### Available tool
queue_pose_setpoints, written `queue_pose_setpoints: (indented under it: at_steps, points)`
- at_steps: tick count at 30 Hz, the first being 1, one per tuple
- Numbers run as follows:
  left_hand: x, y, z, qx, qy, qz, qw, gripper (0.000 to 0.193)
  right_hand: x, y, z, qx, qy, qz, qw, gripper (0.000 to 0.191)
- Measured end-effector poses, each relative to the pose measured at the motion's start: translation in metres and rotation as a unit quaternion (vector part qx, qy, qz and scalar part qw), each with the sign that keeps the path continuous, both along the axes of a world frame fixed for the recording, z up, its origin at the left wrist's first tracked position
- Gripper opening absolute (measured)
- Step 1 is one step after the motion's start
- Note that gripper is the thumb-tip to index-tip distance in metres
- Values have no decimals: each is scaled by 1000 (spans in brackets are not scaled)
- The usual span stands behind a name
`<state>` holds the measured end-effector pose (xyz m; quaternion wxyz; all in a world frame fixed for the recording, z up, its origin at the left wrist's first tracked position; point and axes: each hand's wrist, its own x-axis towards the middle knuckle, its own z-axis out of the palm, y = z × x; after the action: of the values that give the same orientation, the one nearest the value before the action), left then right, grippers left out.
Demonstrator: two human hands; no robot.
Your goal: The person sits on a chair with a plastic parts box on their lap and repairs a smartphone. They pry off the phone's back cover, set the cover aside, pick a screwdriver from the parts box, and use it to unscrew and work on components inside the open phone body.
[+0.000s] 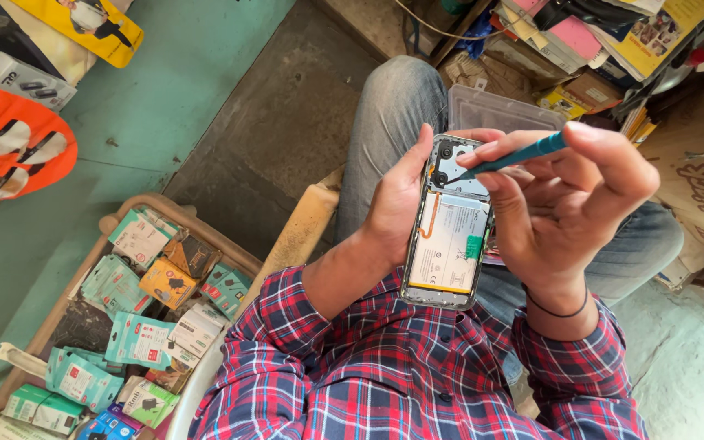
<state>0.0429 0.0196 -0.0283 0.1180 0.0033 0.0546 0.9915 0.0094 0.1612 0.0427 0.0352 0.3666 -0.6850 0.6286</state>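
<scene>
An opened smartphone (pixel 448 232) with its back cover off shows a white battery, an orange flex cable and two camera lenses. My left hand (pixel 397 200) grips the phone along its left edge and holds it upright over my lap. My right hand (pixel 568 191) holds a thin teal screwdriver (pixel 515 156) like a pen. Its tip touches the phone's upper part, beside the camera lenses. The right fingers also rest against the phone's right edge.
A clear plastic box (pixel 503 110) lies on my knee behind the phone. At the lower left a tray (pixel 83 269) holds several small teal and orange accessory packets. Books and papers (pixel 605 37) are piled at the upper right.
</scene>
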Motion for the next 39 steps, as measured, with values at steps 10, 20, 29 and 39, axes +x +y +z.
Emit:
queue_pose_setpoints:
  at_steps: [10, 20, 29, 39]
  points:
    - [3, 6, 8, -115, 29, 111, 987, 38, -13, 10, -10, -82, -152, -86, 981, 71]
    - [4, 5, 1, -137, 2, 81, 987, 39, -24, 0, -3, -111, -209, -105, 966, 71]
    - [-1, 10, -1, -227, -12, 108, 968, 15, -22, 5, -16, -91, -123, -92, 984, 68]
    - [4, 5, 15, -344, 45, 171, 922, 16, 12, 22, -23, 2, 21, -97, 995, 65]
